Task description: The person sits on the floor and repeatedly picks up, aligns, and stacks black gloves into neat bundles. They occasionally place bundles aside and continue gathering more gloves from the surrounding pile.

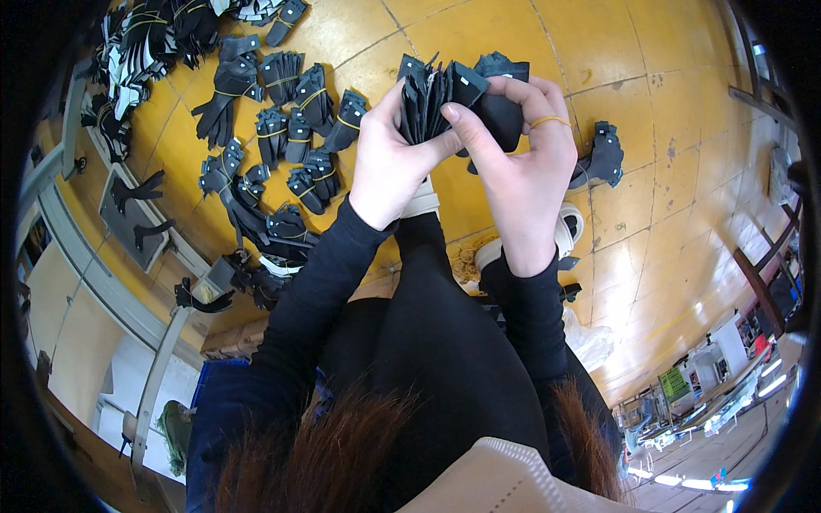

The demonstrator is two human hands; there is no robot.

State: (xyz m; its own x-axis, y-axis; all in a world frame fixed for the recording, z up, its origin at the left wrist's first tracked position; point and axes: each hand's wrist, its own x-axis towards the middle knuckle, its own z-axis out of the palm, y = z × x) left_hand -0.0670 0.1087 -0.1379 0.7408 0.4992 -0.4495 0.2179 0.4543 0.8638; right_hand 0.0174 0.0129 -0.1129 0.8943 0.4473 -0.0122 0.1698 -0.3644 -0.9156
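Your left hand (389,167) and right hand (532,171) pinch 1 dark stack (422,103) between them, above the yellow floor (676,184); banded bundles (315,101) lie toward the floor's left edge.

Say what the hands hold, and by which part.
A fanned stack of thin, flat, black fabric-like pieces: the left hand grips its lower left side, the right hand its right side.

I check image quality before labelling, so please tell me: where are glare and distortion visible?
Head view: white glare on the yellow tiled floor, toward the right; the grey rail at left looks bent by the fisheye lens; left hand and right hand look fairly sharp.
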